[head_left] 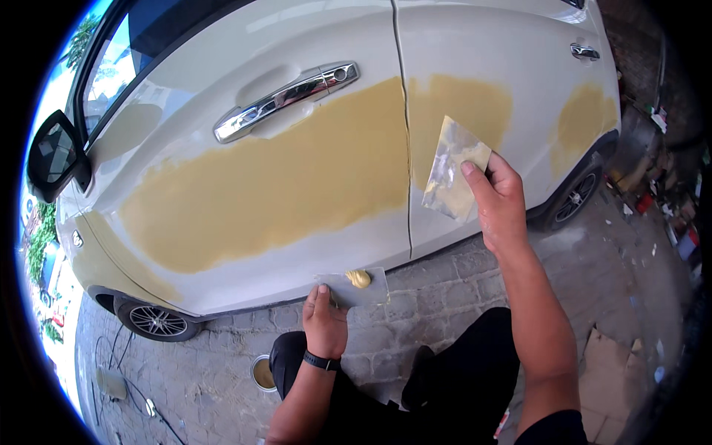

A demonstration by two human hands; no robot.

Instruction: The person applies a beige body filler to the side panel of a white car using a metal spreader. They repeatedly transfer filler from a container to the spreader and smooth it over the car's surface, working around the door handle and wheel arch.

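Observation:
My left hand, with a dark watch on the wrist, pinches one edge of a flat grey mixing plate. A dollop of yellow body filler sits on it. My right hand grips a thin, flat filler spreader smeared with pale yellow, thumb on its face. The spreader is raised in front of the white car's rear door; I cannot tell whether it touches the panel. A broad patch of dried-looking yellow filler covers much of the front door below the chrome handle.
An open can stands on the brick paving by my left knee. Cables and a bucket lie farther left. Flattened cardboard is at the right, with scattered litter beyond the rear wheel. A side mirror juts out at the left.

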